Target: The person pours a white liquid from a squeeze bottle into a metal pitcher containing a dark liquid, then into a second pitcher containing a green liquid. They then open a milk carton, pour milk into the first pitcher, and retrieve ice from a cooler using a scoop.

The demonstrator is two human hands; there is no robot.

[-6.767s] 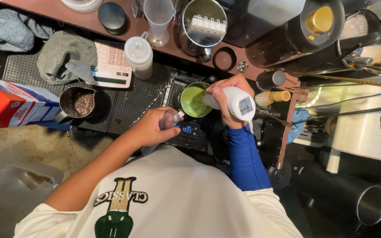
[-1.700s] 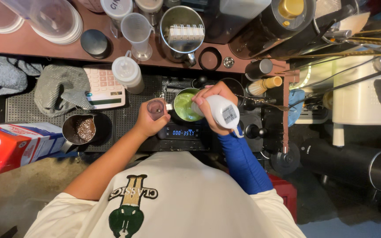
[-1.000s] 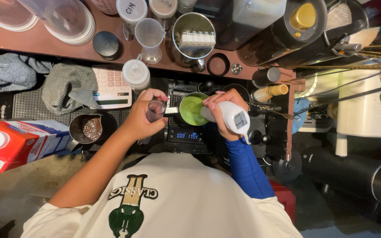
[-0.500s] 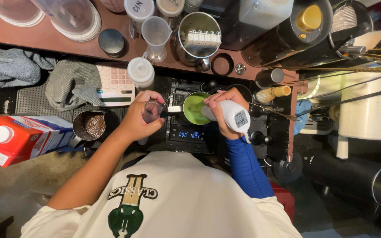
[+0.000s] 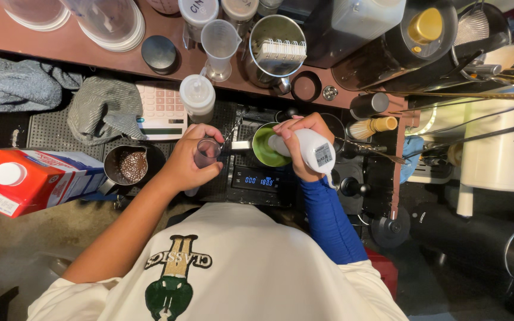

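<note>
The left hand (image 5: 187, 160) is grasping a small clear glass cup (image 5: 207, 152) just left of the green-filled metal pitcher (image 5: 267, 144), keeping it upright and within pouring reach. The right hand (image 5: 295, 142) is gripping a white handheld electric frother (image 5: 310, 148), its long axis tilting down-left so the tip is entering the pitcher. The pitcher is resting on a black digital scale (image 5: 257, 180). Beyond the pitcher, a clear measuring beaker (image 5: 219, 47) is standing on the brown counter (image 5: 78, 44).
</note>
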